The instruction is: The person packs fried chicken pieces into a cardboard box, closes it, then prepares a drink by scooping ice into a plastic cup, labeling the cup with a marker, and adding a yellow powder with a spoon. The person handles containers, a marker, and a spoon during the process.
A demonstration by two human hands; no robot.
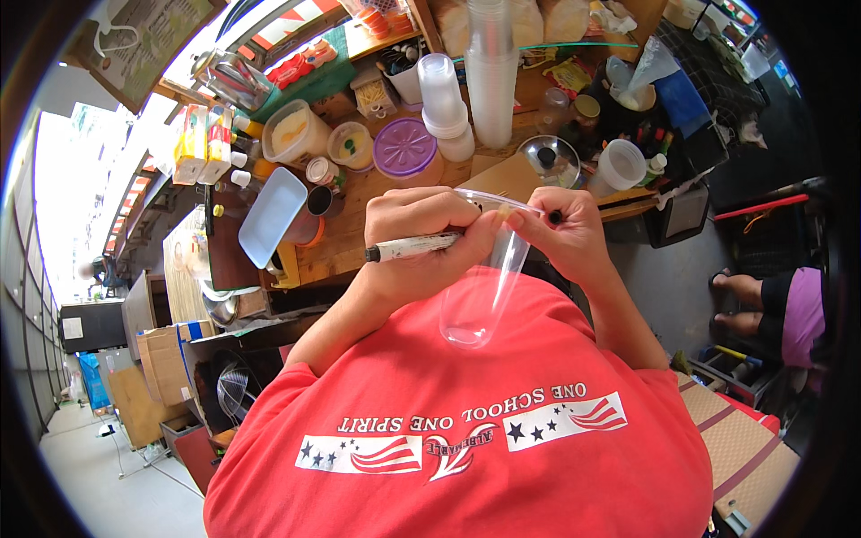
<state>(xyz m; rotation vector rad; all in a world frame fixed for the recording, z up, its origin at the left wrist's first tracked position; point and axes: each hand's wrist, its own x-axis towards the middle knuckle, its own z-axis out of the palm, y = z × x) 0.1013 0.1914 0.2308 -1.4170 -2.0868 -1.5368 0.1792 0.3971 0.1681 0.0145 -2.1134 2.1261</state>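
Observation:
My left hand [430, 232] grips a white marker pen [414, 248] with a worn barrel, its dark end pointing left. The same hand's thumb and fingers are at the rim of a clear plastic cup [481, 302]. The cup hangs tilted in front of my red shirt, its base lower and towards me, and nothing shows inside. My right hand [568, 225] pinches the cup's rim from the other side. Within its curled fingers sits a small black marker cap [555, 216], its round end showing. Both thumbs nearly meet at the rim.
A wooden counter [363, 202] ahead holds stacked plastic cups [490, 87], a purple-lidded tub [405, 149], a glass pot lid [550, 161] and a blue tray [272, 216] at its left edge. A fan [234, 387] stands low left. Another person's legs [743, 299] show at right.

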